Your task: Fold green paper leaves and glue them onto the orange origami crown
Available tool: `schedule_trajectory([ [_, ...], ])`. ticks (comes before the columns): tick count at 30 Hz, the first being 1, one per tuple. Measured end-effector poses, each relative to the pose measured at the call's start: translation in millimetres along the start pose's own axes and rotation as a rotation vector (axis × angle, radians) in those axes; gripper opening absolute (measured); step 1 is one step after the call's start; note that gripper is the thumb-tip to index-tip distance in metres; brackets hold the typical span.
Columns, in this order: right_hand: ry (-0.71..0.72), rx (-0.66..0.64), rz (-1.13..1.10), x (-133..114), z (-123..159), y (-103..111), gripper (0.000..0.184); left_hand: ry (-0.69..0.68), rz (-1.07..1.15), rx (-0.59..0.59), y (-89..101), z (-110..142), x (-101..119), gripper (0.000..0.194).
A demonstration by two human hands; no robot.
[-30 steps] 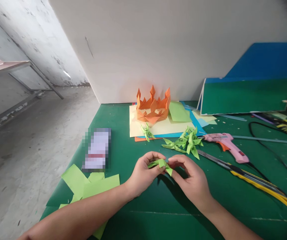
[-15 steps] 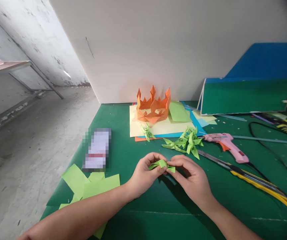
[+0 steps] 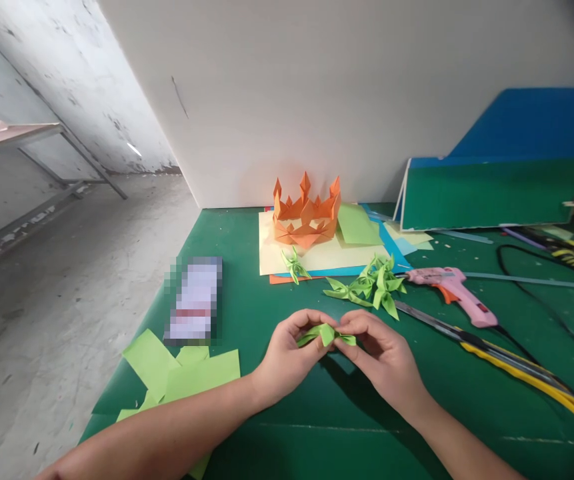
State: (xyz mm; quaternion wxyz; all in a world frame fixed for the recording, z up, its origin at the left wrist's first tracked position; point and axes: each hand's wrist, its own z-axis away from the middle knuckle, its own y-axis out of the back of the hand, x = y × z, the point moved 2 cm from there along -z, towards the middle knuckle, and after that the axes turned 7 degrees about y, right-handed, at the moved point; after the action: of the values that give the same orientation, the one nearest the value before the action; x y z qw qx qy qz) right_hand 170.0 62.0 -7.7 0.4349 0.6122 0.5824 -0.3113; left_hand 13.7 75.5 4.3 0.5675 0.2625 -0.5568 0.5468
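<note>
Folded green piece [image 3: 327,335] pinched tight by both hands

The folded green piece is just above the surface [image 3: 247,297], in the near middle, with a small flap standing proud between the fingertips and a narrow tip showing on the right. The left hand [image 3: 284,357] has its grip almost closed, thumb and fingers pinching the paper's left part and centre. The right hand [image 3: 387,353] pinches the other end with an equally small gap, its fingertips close against those of the left. I judge that the folds depend on this pressure, since thin paper could spring open if let go; the finer creases are hidden by fingers.

Beyond the hands lies a cluster of green pointed shapes [image 3: 384,287], and a single green shape [image 3: 295,265] rests partly on a cream sheet [image 3: 269,247]. An orange paper crown [image 3: 307,236] stands on that sheet. To the right are a pink glue gun [image 3: 474,303] and a yellow cutter [image 3: 517,375]; to the left, flat green sheets [image 3: 201,375] lie partly under the left forearm, near a pixelated device [image 3: 197,293]
</note>
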Motion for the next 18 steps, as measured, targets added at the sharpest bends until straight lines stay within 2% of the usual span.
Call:
schedule_trajectory([
  [5, -0.06, -0.005, -0.091, -4.5, -2.4, 0.0, 0.013, 0.069, 0.079, -0.107, -1.3, 1.2, -1.4, 0.024],
  [12, -0.204, 0.02, -0.206, -4.3, -1.0, -0.5, 0.017, 0.092, 0.092, -0.098, -3.8, -0.5, -2.4, 0.027],
  [18, -0.231, 0.027, -0.213, -1.1, 0.8, -0.8, 0.016, 0.101, 0.113, -0.106, -4.6, 0.0, 1.6, 0.026],
])
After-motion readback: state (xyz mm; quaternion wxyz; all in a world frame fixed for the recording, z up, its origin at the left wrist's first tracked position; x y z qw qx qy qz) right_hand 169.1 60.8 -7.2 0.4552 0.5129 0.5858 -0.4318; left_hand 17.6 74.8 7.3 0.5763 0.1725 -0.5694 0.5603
